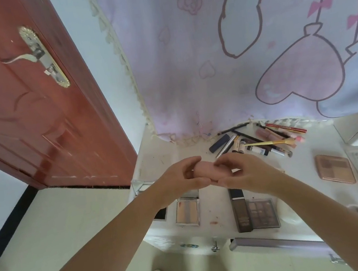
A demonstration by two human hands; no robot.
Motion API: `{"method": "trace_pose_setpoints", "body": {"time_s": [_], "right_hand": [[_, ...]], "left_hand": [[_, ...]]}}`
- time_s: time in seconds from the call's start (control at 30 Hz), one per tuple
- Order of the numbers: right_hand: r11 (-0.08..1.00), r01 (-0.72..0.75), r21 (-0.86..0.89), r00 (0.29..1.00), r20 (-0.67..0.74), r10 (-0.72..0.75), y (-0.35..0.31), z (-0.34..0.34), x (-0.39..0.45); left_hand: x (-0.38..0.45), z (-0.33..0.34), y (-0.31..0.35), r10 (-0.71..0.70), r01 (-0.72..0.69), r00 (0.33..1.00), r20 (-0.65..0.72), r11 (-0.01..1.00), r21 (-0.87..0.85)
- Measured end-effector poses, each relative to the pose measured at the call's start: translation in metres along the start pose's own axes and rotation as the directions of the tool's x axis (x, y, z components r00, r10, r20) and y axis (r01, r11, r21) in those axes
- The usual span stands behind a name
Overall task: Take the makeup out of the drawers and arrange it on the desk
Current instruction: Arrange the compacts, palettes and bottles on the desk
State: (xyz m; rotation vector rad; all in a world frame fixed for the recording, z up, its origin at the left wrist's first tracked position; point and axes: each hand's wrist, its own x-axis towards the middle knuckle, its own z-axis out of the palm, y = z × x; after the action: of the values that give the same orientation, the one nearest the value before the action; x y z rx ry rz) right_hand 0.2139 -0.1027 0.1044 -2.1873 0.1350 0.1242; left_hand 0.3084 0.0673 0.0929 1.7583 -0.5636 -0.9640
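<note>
Both hands, left hand and right hand, pinch one small peach-coloured makeup item above the white surface. Four flat palettes lie there. One heap of pencils and tubes sits behind.

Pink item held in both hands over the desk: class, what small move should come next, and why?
Probably lower the pink item onto a bare patch of desk between the palettes. Left hand and right hand both pinch it in the air, while other makeup already lies arranged.

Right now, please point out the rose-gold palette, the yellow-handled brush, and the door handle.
rose-gold palette (334,168): head view, middle of its lid.
yellow-handled brush (266,143): head view, middle of its handle.
door handle (18,58): head view, on its lever.
</note>
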Motion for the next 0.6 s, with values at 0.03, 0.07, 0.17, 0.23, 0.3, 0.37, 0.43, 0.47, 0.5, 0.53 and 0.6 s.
{"method": "trace_pose_setpoints", "body": {"time_s": [0.03,0.07,0.17,0.23,0.3,0.37,0.43,0.47,0.5,0.53,0.6], "right_hand": [[1.000,-0.002,0.015,1.000,0.001,0.002,0.001,0.001,0.000],[0.999,-0.001,0.035,1.000,-0.002,0.001,0.001,0.001,0.000],[0.995,0.018,0.097,0.999,-0.046,-0.014,0.001,0.002,-0.004],[0.991,0.042,0.125,0.996,-0.088,-0.031,0.002,0.002,-0.008],[0.989,0.075,0.129,0.992,-0.114,-0.061,0.002,0.004,-0.011],[0.987,0.091,0.134,0.989,-0.127,-0.074,0.002,0.003,-0.009],[0.987,0.097,0.130,0.989,-0.128,-0.080,0.001,0.003,-0.007],[0.987,0.098,0.129,0.988,-0.129,-0.081,0.001,0.004,-0.005],[0.986,0.097,0.133,0.989,-0.127,-0.080,0.002,0.004,-0.006],[0.985,0.099,0.140,0.989,-0.127,-0.081,0.002,0.005,-0.005],[0.983,0.105,0.150,0.988,-0.126,-0.087,0.003,0.005,-0.006]], "left_hand": [[0.001,0.001,0.000,-0.004,0.004,1.000,-0.004,1.000,-0.010],[0.001,0.002,0.001,-0.004,0.004,1.000,-0.010,1.000,-0.021],[0.002,0.003,0.005,0.022,-0.023,0.999,-0.026,0.999,-0.028],[0.002,0.004,0.007,0.038,-0.039,0.999,-0.023,0.999,-0.035],[0.001,0.003,0.008,0.047,-0.048,0.999,-0.018,0.997,-0.052],[0.001,0.003,0.007,0.048,-0.049,0.999,-0.013,0.997,-0.068],[0.000,0.003,0.005,0.049,-0.049,0.999,-0.012,0.996,-0.075],[0.001,0.003,0.005,0.051,-0.052,0.999,-0.011,0.996,-0.075],[0.001,0.003,0.004,0.055,-0.056,0.998,-0.010,0.996,-0.076],[0.000,0.002,0.003,0.060,-0.061,0.998,-0.009,0.995,-0.080],[0.000,0.002,0.000,0.079,-0.078,0.997,0.007,0.992,-0.101]]}}
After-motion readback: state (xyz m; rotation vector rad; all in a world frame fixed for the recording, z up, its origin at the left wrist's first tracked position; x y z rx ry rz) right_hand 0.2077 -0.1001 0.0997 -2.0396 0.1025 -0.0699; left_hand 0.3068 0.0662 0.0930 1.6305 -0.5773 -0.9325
